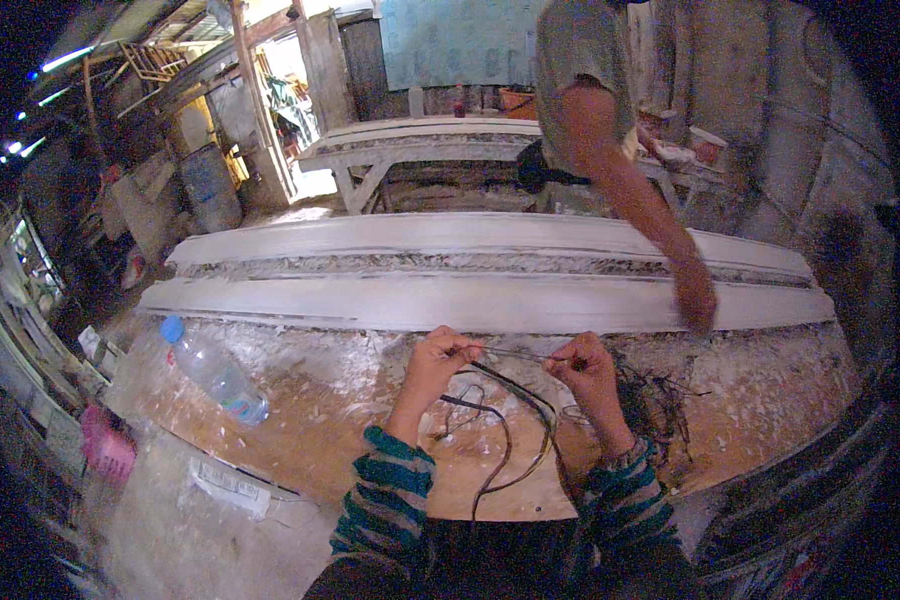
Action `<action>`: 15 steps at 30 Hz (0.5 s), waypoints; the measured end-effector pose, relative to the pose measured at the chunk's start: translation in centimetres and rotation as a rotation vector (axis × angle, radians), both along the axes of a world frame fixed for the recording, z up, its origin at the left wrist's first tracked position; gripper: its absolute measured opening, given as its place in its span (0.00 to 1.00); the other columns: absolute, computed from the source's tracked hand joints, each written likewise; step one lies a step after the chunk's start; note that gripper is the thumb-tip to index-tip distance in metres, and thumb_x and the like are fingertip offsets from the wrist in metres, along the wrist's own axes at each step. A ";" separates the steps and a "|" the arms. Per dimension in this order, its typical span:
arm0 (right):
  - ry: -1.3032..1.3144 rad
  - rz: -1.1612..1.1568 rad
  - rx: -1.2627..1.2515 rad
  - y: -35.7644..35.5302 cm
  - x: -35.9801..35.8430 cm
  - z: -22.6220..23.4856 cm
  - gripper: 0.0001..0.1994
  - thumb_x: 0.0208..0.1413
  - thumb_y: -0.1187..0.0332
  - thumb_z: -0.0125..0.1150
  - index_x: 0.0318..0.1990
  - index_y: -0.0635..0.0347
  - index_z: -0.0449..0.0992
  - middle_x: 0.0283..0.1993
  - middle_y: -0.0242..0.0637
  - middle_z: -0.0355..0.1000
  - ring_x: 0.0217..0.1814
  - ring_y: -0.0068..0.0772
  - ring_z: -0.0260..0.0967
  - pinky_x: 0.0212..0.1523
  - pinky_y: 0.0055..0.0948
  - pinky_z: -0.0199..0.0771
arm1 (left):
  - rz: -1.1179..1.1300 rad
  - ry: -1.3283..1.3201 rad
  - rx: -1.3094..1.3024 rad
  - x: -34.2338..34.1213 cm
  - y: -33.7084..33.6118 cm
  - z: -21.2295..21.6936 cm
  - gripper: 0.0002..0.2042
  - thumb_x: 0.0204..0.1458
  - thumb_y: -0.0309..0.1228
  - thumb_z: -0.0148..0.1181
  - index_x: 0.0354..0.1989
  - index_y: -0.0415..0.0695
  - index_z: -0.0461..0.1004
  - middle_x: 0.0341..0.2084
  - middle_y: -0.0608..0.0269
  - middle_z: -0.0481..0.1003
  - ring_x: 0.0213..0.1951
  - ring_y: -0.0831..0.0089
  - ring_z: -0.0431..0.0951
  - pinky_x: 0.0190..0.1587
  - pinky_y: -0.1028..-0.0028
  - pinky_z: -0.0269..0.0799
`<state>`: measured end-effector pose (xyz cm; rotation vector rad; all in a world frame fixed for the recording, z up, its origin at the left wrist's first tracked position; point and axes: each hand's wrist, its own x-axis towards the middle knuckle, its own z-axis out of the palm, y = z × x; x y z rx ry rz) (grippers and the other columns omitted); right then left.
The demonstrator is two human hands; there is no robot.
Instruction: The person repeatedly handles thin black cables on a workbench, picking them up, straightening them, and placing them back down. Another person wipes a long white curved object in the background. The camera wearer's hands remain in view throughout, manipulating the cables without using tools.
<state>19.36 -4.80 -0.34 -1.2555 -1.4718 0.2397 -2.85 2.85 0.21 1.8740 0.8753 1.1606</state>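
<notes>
**Both hands pinch a thin strand taut over the bench**

Head view, only one there is. Centre of frame, just below the middle: the person's left hand (438, 362) and right hand (587, 372) are up side by side, both w/ fingers closed narrow in a pinch. Between them runs a thin strand (515, 353), prob. wire or fibre, can't tell which. Its long axis lies left-to-right across the frame, nearly level, one end in each hand. So neither hand is nearer; the strand sits directly betw. the two, held at both ends.

Below the hands, dark cords (510, 430) loop down toward the lower centre; they seem to hang from the left hand's grip, though the exact hold is too small to make out. To the right of the right hand, touching or just beside the wrist, lies a dark tangled bundle (655, 395) of the same sort of strands on the bench.

The workbench (310, 440) is brownish, crusted w/ white plaster-like crumbs. Left of centre a clear plastic bottle (213, 370) w/ blue cap lies on its side, well apart from the hands. Lower left: a white label strip (228, 485).

Above the hands, across the middle, long white moulded lengths (470, 300) run left-to-right, parallel to the strand. Upper right, another person leans in, their hand (695, 300) resting on the white length, apart from the wearer's hands.
</notes>
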 end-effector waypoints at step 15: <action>-0.312 0.300 -0.104 -1.4 -2.7 1.2 0.06 0.41 0.71 0.62 0.22 0.61 0.71 0.27 0.37 0.63 0.32 0.34 0.62 0.33 0.29 0.63 | 0.266 -0.095 0.194 0.1 1.8 -2.0 0.03 0.39 0.24 0.62 0.22 0.39 0.74 0.21 0.64 0.67 0.24 0.76 0.67 0.28 0.78 0.63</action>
